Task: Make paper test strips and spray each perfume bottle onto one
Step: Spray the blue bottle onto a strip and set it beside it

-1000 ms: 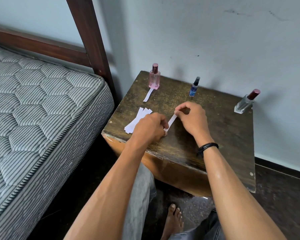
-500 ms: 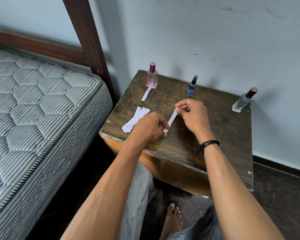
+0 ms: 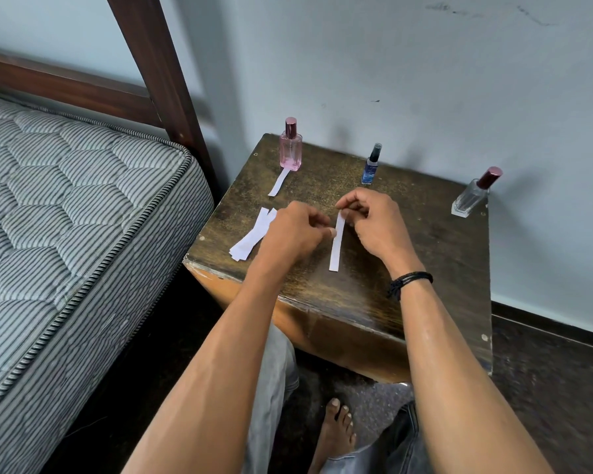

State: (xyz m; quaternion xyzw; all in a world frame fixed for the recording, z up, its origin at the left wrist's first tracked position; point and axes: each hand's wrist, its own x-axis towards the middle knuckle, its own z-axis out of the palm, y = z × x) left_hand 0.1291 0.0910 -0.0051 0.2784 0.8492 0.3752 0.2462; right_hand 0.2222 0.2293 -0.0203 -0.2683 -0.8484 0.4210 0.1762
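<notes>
As we look down on the wooden table (image 3: 425,268), our right hand (image 3: 377,227) pinches the top end of a paper strip (image 3: 336,251) just left of it; our left hand (image 3: 288,234), fingers curled, meets the strip's left edge with its thumb, though we cannot tell whether it grips

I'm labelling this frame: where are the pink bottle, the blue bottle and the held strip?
pink bottle (image 3: 290,153): head view, glass body.
blue bottle (image 3: 370,171): head view, lower body.
held strip (image 3: 337,244): head view, middle of its length.

Table (image 3: 425,268): three bottles (image 3: 371,164), lone strip (image 3: 278,182), strip pile (image 3: 250,239), count unclear.
</notes>
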